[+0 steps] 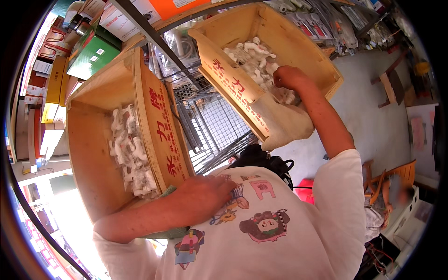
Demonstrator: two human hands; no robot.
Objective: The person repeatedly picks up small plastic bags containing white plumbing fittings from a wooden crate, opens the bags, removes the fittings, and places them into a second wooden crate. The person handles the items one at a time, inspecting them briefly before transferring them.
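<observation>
Two open wooden boxes stand before me, a left box (101,80) and a right box (297,31), both with red writing on their sides. White plastic fittings in clear bags (134,150) fill part of the left box, and similar bagged white fittings (257,63) lie in the right one. My right hand (288,77) reaches into the right box, its fingertips bent down at the bags; whether it grips one is hidden. My left hand (213,194) rests near my shirt front, beside the left box's near corner; its palm is hidden. A beige cloth (290,126) drapes over the right box's near end.
A wire mesh rack (217,115) stands between the boxes. A metal shelf post (150,31) rises behind it. Cartons, including a green box (94,52), line the left. Packaged goods hang at the upper right. A wooden stool (392,87) and a seated person (392,196) are at the right.
</observation>
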